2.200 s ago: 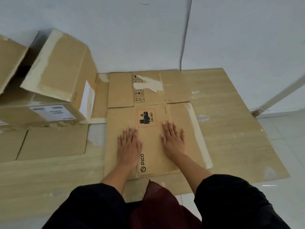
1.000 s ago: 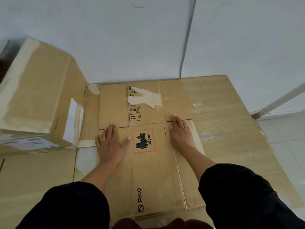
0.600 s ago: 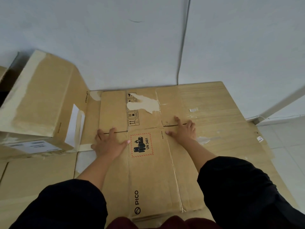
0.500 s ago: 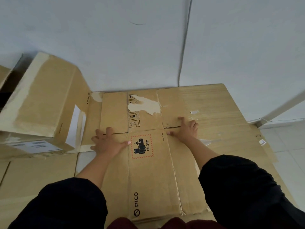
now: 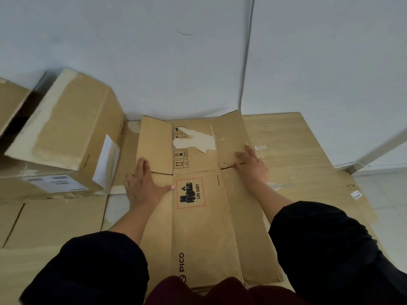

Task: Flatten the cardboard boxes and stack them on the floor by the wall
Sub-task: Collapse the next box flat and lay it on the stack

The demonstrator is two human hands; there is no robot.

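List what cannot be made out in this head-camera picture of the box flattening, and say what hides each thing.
- Near edge of the flattened PICO box: covered by dark red cloth and the frame's bottom edge.
- White label on the still-assembled box: print too blurred to read.
- Open box at far left: cut off by the frame edge.
- Cardboard beneath the left hand and right hand: hidden.

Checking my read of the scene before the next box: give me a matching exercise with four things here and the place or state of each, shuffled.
Things:
1. left hand
2. right hand
3. PICO box
4. unflattened box

Places or states:
A. standing at the left by the wall
B. lying flat between the arms
C. flat by the fold, at the far-left flap
D. on the slit beside the far-right flap

Pairs: 1-C, 2-D, 3-B, 4-A
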